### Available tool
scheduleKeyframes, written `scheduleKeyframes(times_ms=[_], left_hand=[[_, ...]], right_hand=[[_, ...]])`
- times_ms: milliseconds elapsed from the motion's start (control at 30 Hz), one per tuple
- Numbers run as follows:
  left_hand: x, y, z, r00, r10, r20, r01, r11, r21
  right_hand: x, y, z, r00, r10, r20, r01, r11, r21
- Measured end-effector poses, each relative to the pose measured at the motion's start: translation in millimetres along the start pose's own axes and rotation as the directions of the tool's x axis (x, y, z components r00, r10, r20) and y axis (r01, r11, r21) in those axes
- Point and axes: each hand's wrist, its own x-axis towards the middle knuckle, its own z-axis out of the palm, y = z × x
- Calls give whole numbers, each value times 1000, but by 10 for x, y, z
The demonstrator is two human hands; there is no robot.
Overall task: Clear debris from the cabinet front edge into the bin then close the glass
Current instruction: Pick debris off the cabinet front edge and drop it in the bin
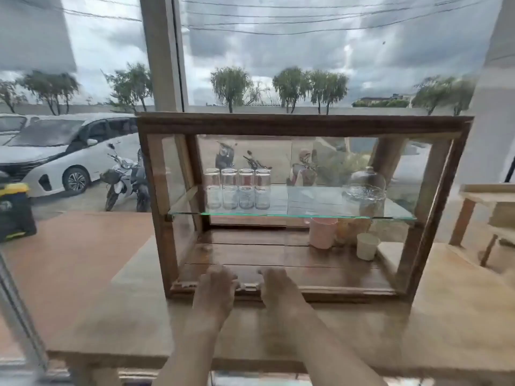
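Observation:
A wooden display cabinet [303,125] with glass sides stands on a wooden counter [133,310] in front of a window. Its front is open. My left hand [216,286] and my right hand [278,285] rest palm down, side by side, on the cabinet's front bottom edge [348,288], left of its middle. Fingers of both hands curl over the grooved rail. Small pale bits [248,286] lie on the rail between the hands. The image is blurred, so I cannot tell whether either hand holds anything. No bin shows clearly.
Inside, a glass shelf [306,215] carries several upturned glasses [238,188] and a glass dome [365,185]. Below stand a pink cup [323,232] and a white cup [367,246]. A wooden stand [485,201] is at the right. A dark box [15,213] sits far left.

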Motion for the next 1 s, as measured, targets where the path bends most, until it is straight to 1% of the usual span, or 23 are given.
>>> scheduleKeyframes(times_ms=[67,200,300,400,467,533,633,733,833,933,1000], left_hand=[[62,29,72,999,18,35,-19,999,36],[109,92,124,996,61,59,-66,994,86],[131,94,142,999,27,48,-29,999,39],[137,90,162,999,25,39,-25,1000,-10],[111,91,127,1000,13,21,-12,999,-35],[64,74,51,999,15,-33,-17,998,-63],[-44,-23,-139,996,16,-84,-25,994,-105],[-197,-232,-339,995,11,-96,-19,996,-83],[-373,-505,-557,994,-5,-106,-1,999,-54],[-574,-837,-781,991,-66,-119,64,998,-20],[-742,-1135,-898,984,-134,-116,134,991,-9]], right_hand=[[104,2,104,999,-7,-37,6,1000,-17],[193,-13,205,994,-3,-105,-10,992,-125],[195,-8,226,992,-16,-124,-4,988,-156],[174,-11,225,993,-30,-111,8,981,-195],[148,-9,204,992,-28,-119,11,989,-146],[117,-1,193,990,-6,-141,-3,998,-63],[47,-51,198,978,7,-209,3,999,46],[-73,-232,222,965,-43,-259,74,991,112],[-176,-503,323,965,-112,-238,150,978,147],[-256,-853,515,975,-179,-134,194,975,106],[-325,-1139,721,977,-205,-60,210,973,94]])
